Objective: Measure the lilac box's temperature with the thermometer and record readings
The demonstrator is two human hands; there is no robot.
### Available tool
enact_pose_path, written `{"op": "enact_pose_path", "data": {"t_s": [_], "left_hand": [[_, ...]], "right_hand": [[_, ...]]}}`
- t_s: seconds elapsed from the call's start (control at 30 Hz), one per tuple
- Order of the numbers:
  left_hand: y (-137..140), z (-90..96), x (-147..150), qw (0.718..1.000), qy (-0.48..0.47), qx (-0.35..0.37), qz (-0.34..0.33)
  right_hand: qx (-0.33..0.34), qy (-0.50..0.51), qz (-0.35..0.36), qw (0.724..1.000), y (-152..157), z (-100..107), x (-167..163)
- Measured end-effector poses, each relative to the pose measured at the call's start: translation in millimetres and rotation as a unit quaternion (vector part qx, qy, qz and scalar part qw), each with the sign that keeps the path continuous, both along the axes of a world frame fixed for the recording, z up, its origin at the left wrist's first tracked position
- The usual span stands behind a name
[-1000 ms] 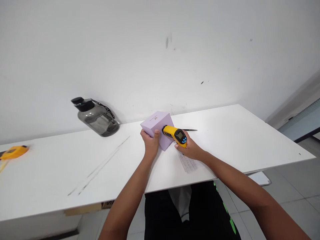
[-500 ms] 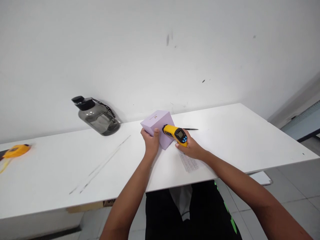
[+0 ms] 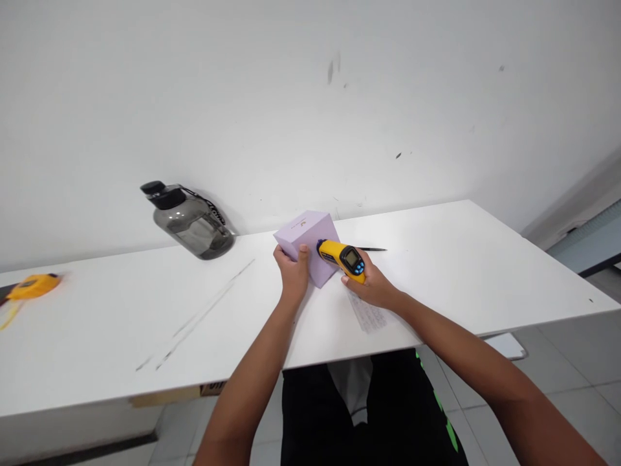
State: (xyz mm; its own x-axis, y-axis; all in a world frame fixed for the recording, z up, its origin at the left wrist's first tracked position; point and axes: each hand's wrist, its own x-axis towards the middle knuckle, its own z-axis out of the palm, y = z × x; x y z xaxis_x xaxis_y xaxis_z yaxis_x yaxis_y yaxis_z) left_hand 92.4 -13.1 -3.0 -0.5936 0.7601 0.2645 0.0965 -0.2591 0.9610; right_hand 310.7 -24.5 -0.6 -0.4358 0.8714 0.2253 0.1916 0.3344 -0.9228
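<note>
A lilac box [image 3: 310, 243] is stood near the middle of the white table [image 3: 436, 272], tilted on an edge. It is gripped on its near left corner by the left hand [image 3: 292, 272], thumb pressed to the front face. A yellow thermometer gun [image 3: 342, 257] is clasped in the right hand [image 3: 371, 285], its nose set against the box's right face. Just right of the box, a sheet of paper [image 3: 371, 317] and a pen [image 3: 371, 249] are laid. Well left of the box, a grey water bottle [image 3: 191, 223] is seen by the wall, and a yellow tape measure [image 3: 32, 285] farther left.
</note>
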Motion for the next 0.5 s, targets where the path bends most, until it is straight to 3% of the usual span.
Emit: {"op": "enact_pose_path", "data": {"t_s": [0.3,0.5], "left_hand": [[2.7,0.6,-1.2,1.0,-0.016,-0.003,0.003],[-2.3,4.0,0.0,1.0,-0.01,-0.005,0.004]], "right_hand": [[0.06,0.035,-0.031,0.997,-1.6,-1.7,0.1],[0.084,0.111,-0.19,0.972,1.2,-2.7,-5.5]]}}
